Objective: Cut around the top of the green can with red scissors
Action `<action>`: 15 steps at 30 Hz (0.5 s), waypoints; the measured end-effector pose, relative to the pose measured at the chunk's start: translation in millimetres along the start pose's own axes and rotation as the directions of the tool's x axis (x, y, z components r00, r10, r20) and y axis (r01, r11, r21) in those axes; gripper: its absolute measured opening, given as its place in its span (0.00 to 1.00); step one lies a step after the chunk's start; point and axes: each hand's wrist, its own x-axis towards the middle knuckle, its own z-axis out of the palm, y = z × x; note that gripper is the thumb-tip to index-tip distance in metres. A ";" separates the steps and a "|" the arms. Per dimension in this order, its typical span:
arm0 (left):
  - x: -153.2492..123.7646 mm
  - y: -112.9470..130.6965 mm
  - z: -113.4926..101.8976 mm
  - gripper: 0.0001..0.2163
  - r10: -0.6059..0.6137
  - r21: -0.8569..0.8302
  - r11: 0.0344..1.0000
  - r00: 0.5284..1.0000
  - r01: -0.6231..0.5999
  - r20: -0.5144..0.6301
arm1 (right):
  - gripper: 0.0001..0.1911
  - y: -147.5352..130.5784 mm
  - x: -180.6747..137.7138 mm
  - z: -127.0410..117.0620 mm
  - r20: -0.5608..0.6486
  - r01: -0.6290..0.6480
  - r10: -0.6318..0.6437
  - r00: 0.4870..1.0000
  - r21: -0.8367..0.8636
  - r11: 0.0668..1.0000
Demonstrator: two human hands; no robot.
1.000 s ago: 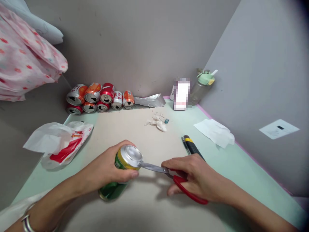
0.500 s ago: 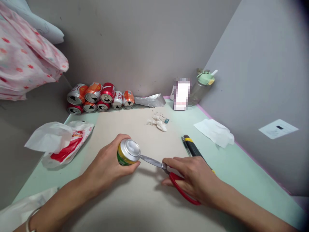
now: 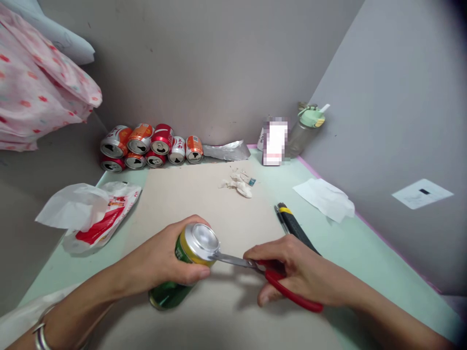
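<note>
A: Your left hand (image 3: pixel 160 257) is wrapped around the can (image 3: pixel 188 253), which tilts over the beige sheet (image 3: pixel 175 194) on the counter (image 3: pixel 365 262), silver end (image 3: pixel 202 237) up, and your right hand (image 3: pixel 294 262) is gripping the scissors (image 3: pixel 242 262) by the red handles

B: The tips meet the can's side just under that silver end; whether they are through the metal, I can't tell

A: Expect the can to be light if it has nothing in it, which doesn't show, and its smooth side is likely to slip and turn under your fingers

B: That side is probably thin and dents under a hard squeeze, so hold it near the stiffer rim, lightly, fingertips clear of the blades, since a cut edge could be sharp
</note>
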 end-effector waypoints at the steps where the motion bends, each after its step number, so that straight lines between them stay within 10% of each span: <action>1: 0.1 0.8 1.7 0.17 -0.013 0.028 1.000 0.999 0.014 -0.031 | 0.24 -0.1 -0.1 0.8 -0.019 -0.005 0.004 1.000 -0.027 1.000; 15: 2.5 -3.5 11.0 0.20 0.107 0.451 0.883 0.880 0.130 -0.463 | 0.26 1.2 -4.0 22.6 -0.263 -0.040 -0.103 0.959 -0.489 0.871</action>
